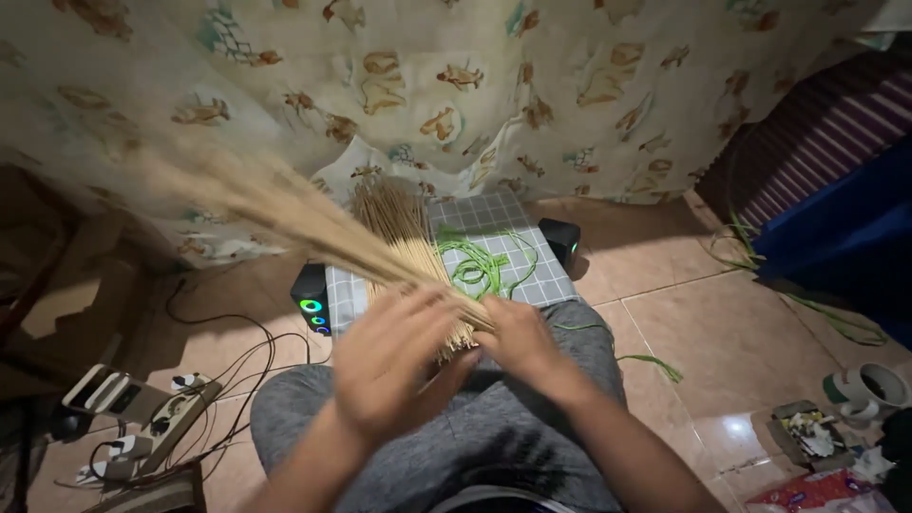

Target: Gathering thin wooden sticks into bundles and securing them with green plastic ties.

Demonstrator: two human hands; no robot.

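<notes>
My right hand grips the base of a bundle of thin tan sticks that fans out to the upper left, blurred by motion. My left hand is blurred and lies against the bundle near its base, fingers spread. A second pile of tan sticks lies on a grey checked mat in front of my knees. Green leaf strips curl on that mat beside the pile. My grey trousers fill the lower middle.
Two small black speakers flank the mat, the left one lit. A power strip with plugs and cables lies at the left. A patterned curtain hangs behind. A mug, a tray of scraps and green strips lie right.
</notes>
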